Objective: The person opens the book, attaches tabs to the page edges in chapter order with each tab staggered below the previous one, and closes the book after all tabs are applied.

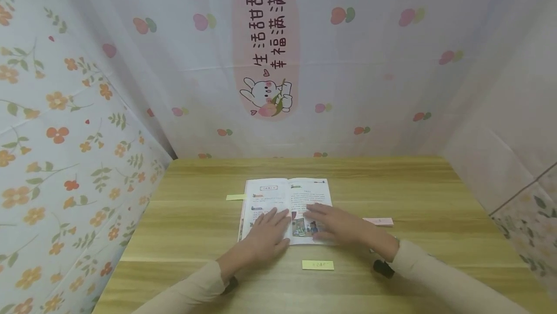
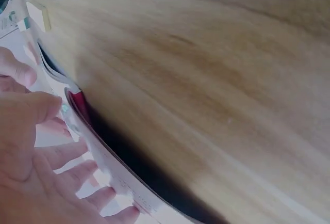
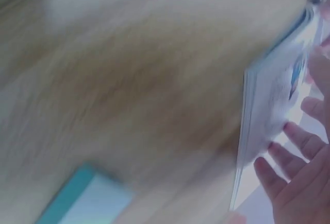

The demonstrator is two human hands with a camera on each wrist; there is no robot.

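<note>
An open book with printed text and a coloured picture lies on the wooden table. My left hand rests on the lower part of its left page, fingers spread and fairly straight. On the right page, my right hand lies across the text and picture, its fingers extended too. The left wrist view shows the left fingers over the page near the book's curved lower edge. In the right wrist view, the right hand is over the page beside the stacked page edges. Both hands partly hide the pages.
A yellow paper strip lies at the book's left edge. Another yellow strip is in front of the book, and a pink strip sits beyond the right wrist. A blurred teal-and-white block shows on the table. Patterned curtains border the table.
</note>
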